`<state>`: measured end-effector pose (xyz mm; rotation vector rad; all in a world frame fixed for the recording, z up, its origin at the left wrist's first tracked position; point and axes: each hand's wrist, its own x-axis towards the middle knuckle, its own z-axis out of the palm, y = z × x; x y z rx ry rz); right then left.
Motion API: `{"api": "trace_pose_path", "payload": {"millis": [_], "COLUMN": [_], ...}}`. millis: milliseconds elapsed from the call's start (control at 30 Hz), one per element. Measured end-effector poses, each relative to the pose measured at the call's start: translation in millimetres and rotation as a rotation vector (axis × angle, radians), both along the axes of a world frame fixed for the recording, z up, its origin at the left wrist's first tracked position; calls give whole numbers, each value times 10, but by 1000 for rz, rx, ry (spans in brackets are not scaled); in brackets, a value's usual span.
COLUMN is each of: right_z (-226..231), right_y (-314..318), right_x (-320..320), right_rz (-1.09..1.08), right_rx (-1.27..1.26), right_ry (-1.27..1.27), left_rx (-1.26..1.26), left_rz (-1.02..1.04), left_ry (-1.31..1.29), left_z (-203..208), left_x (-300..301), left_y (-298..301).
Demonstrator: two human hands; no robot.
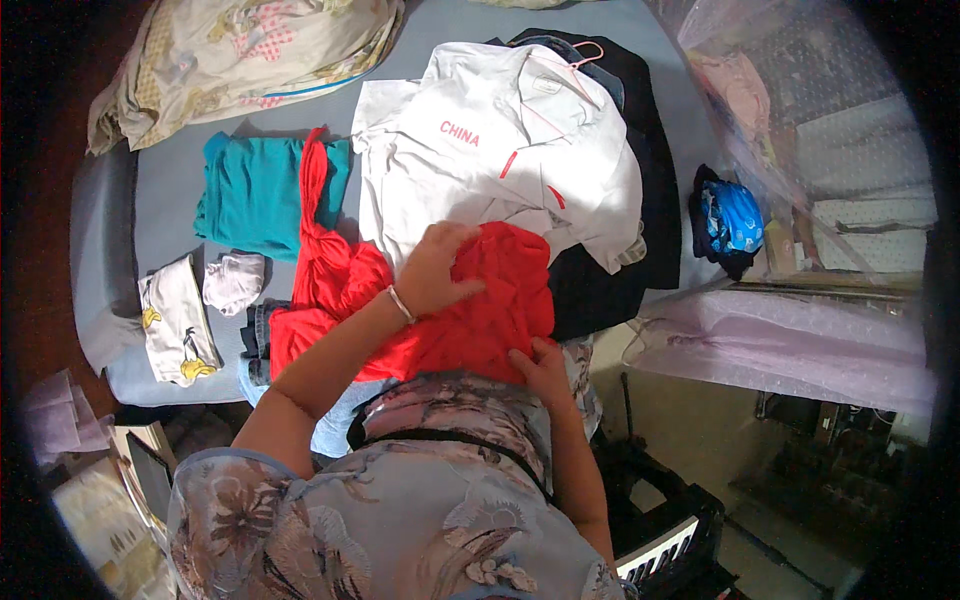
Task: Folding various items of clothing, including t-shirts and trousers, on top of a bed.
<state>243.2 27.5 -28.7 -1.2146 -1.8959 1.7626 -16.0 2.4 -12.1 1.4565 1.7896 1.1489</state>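
Observation:
A red garment (500, 290) is bunched at the bed's near edge, against my front. A long twisted strip of it runs up to the left over a folded teal garment (262, 195). My left hand (440, 270), with a bracelet at the wrist, lies on the red cloth, thumb spread from the fingers. At the lower right edge of the cloth, my right hand (543, 368) pinches the fabric between thumb and fingers. Just beyond the red garment a white long-sleeved shirt (470, 170) lies spread out, its lower part touching the red cloth.
Black clothing (655, 200) and a pink hanger (587, 55) lie under and beside the white shirt. Folded white printed cloth (180, 325), a small pale bundle (233, 282) and jeans (340, 420) are at left. A blue bundle (732, 217) sits right, near sheer netting (790, 335). A keyboard instrument (660, 550) stands lower right.

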Motion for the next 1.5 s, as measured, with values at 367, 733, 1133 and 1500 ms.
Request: {"api": "trace_pose_path", "payload": {"millis": [367,733,1133,1500], "right_z": [-75,-167,-92,-31], "right_y": [-20,173,-124,466], "right_x": [334,-173,516,-186], "right_rz": [-58,-272,-372,-266], "right_rx": [-61,143,-85,522], "right_ry": [-30,44,-12,-258], "left_rx": [-241,-156,-353,-178], "left_rz": [204,320,-48,65], "left_ry": [-349,-1112,-796,391], "left_z": [-111,-131,0,12], "left_x": [15,-48,227,330], "left_y": [-58,-53,487,210]}}
